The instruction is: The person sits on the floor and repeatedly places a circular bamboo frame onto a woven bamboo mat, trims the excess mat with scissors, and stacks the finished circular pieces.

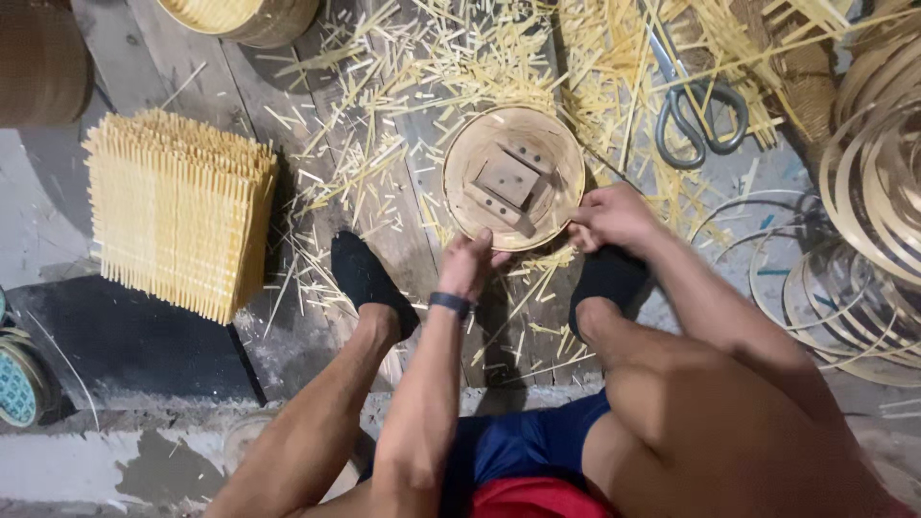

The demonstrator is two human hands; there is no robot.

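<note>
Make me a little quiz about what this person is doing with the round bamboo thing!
1. True or false: both hands touch the round bamboo frame.
2. What lies at the top right among the bamboo scraps? A) scissors B) a hammer C) a spoon
3. What stands to the left of the black-socked feet?

Key
1. True: the left hand and right hand grip its near rim.
2. A, the scissors.
3. A stack of woven bamboo slat mats.
</note>
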